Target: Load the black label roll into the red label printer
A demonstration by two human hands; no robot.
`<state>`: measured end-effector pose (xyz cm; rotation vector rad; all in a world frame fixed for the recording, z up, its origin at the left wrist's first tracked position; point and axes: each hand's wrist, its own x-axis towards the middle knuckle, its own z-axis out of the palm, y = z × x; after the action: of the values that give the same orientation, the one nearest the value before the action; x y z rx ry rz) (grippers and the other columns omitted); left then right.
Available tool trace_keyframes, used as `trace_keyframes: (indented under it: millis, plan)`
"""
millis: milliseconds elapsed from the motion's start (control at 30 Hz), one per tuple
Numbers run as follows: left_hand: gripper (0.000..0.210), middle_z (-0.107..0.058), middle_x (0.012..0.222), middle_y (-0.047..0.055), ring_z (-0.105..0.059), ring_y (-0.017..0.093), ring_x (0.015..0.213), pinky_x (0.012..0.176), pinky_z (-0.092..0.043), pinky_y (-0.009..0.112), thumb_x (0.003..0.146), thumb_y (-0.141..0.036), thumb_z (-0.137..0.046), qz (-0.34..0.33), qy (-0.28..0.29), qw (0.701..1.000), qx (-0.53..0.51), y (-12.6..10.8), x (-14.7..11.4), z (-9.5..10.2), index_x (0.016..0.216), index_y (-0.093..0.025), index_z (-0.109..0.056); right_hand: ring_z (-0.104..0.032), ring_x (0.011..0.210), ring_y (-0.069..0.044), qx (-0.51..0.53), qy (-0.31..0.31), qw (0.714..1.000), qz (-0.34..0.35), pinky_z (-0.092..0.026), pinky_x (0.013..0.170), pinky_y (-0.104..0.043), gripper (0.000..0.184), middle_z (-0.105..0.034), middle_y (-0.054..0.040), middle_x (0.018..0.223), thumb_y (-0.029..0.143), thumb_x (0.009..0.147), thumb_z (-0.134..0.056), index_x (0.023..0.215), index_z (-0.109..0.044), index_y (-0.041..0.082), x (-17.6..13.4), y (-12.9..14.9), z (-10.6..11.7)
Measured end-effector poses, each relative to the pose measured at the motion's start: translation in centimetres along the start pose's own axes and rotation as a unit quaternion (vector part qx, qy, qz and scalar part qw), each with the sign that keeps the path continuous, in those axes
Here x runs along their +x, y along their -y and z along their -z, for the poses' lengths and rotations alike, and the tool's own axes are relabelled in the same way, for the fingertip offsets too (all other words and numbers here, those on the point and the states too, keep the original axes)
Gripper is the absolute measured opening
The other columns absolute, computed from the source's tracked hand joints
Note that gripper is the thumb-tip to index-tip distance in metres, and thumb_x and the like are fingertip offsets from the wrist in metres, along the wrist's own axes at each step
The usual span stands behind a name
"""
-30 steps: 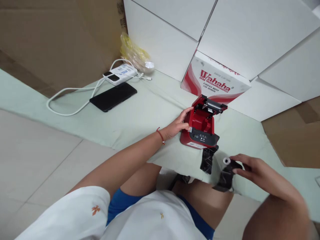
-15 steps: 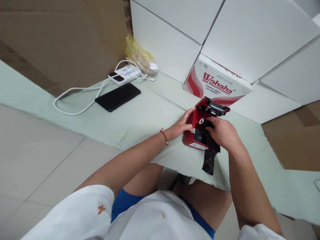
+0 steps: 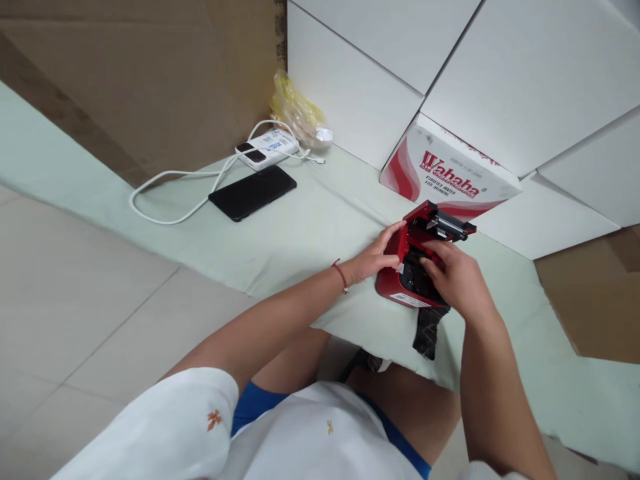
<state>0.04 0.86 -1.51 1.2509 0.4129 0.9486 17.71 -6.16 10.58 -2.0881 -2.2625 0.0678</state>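
A small red label printer [image 3: 387,283] sits on the cloth with its lid [image 3: 440,221] swung up, showing a dark roller bar along the lid's edge. My left hand [image 3: 377,259] grips the printer's left wall, thumb at the near rim and fingers along the side. Inside the compartment lies a black roll [image 3: 416,267], partly covered by my right hand [image 3: 455,273], whose thumb and fingers are bent onto it from the right. From the roll a black strip [image 3: 426,333] with faint pale lines hangs over the front, past the table edge.
A black phone [image 3: 254,192], a white power bank [image 3: 273,148] with a white cable [image 3: 175,175] and a crumpled yellowish plastic bag [image 3: 300,113] lie at the left. Behind the printer stands a Wahaha box [image 3: 450,173] against white boxes. Brown cartons [image 3: 595,293] flank both sides.
The black roll has gone down into the printer and its white core no longer shows. My right hand is lower over the compartment. The whole view has shifted slightly.
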Motion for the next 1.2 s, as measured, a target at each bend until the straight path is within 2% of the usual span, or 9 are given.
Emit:
trace_keyframes:
  millis: [100,267,400,533,633,767,900,1000,1200]
  plan:
    - [0.102,-0.03,0.177,0.012,-0.036,0.036,0.159,0.133,-0.029,0.054,0.072,-0.025,-0.072,0.005,0.008,1.0,-0.001,-0.1,-0.1,0.0,0.165,-0.027,-0.031,-0.071,0.12,-0.028,0.091,-0.126,0.985,0.075,-0.056,0.106,-0.047,0.031,-0.077,-0.0117,0.131,0.033,0.108,-0.053,0.126,-0.075,0.023,-5.2,0.7,-0.6]
    - [0.099,-0.033,0.176,0.009,-0.034,0.034,0.161,0.135,-0.025,0.052,0.071,-0.025,-0.07,-0.002,0.006,1.0,-0.015,0.1,0.1,-0.1,0.163,-0.03,-0.034,-0.063,0.125,-0.033,0.075,-0.181,0.974,0.118,-0.056,0.104,-0.058,0.045,-0.065,-0.0174,0.144,0.024,0.105,-0.058,0.15,-0.061,0.026,-10.6,2.8,-3.6]
    - [0.101,-0.033,0.176,0.01,-0.027,0.034,0.165,0.137,-0.019,0.052,0.07,-0.026,-0.07,-0.003,0.003,1.0,-0.031,0.5,0.1,-0.2,0.163,-0.028,-0.032,-0.058,0.128,-0.034,0.049,-0.187,0.975,0.108,-0.056,0.104,-0.061,0.056,-0.061,-0.0198,0.143,0.02,0.106,-0.053,0.162,-0.047,0.025,-10.6,3.9,-4.8]
    - [0.1,-0.031,0.177,0.01,-0.021,0.033,0.168,0.139,-0.016,0.05,0.069,-0.027,-0.069,-0.028,-0.005,0.999,-0.031,0.5,0.1,-0.4,0.162,-0.026,-0.033,-0.057,0.128,-0.035,0.058,-0.184,0.977,0.092,-0.056,0.105,-0.062,0.056,-0.061,-0.0194,0.143,0.022,0.107,-0.051,0.163,-0.046,0.026,-9.9,4.2,-4.6]
    - [0.087,-0.032,0.176,0.012,-0.021,0.032,0.169,0.139,-0.014,0.05,0.078,-0.032,-0.066,-0.036,-0.062,0.997,0.033,-0.5,1.2,-0.4,0.16,-0.023,-0.038,-0.056,0.132,-0.036,0.068,-0.184,0.976,0.092,-0.056,0.106,-0.061,0.057,-0.059,-0.0203,0.148,0.022,0.107,-0.052,0.164,-0.044,0.024,-10.2,4.2,-4.5]
    - [0.06,-0.044,0.168,0.015,-0.037,0.029,0.161,0.137,-0.021,0.047,0.095,-0.04,-0.056,-0.059,-0.147,0.972,0.171,-2.9,4.5,-0.6,0.15,-0.018,-0.05,-0.055,0.137,-0.036,0.071,-0.197,0.974,0.086,-0.054,0.11,-0.062,0.06,-0.056,-0.0215,0.153,0.023,0.107,-0.054,0.166,-0.04,0.023,-11.0,3.9,-4.7]
    - [0.045,-0.066,0.147,0.015,-0.06,0.027,0.139,0.127,-0.039,0.045,0.103,-0.043,-0.046,-0.072,-0.109,0.97,0.207,-5.1,6.2,-1.2,0.135,-0.015,-0.062,-0.057,0.134,-0.036,0.077,-0.198,0.974,0.083,-0.056,0.107,-0.063,0.059,-0.059,-0.0208,0.149,0.023,0.107,-0.052,0.165,-0.042,0.024,-11.4,3.6,-5.2]
    - [0.045,-0.075,0.13,0.012,-0.068,0.025,0.122,0.117,-0.048,0.042,0.106,-0.049,-0.044,-0.099,-0.078,0.963,0.239,-5.6,4.2,-1.1,0.123,-0.016,-0.07,-0.055,0.139,-0.036,0.086,-0.196,0.973,0.084,-0.055,0.11,-0.063,0.06,-0.06,-0.0212,0.15,0.021,0.107,-0.051,0.166,-0.04,0.023,-11.5,3.6,-5.5]
    - [0.049,-0.08,0.131,0.01,-0.067,0.028,0.137,0.125,-0.043,0.052,0.108,-0.055,-0.043,-0.162,0.006,0.937,0.31,-4.5,-1.1,0.0,0.111,-0.023,-0.081,-0.054,0.144,-0.036,0.087,-0.193,0.974,0.081,-0.05,0.116,-0.066,0.069,-0.056,-0.0196,0.156,0.017,0.106,-0.05,0.171,-0.031,0.027,-11.9,3.7,-5.7]
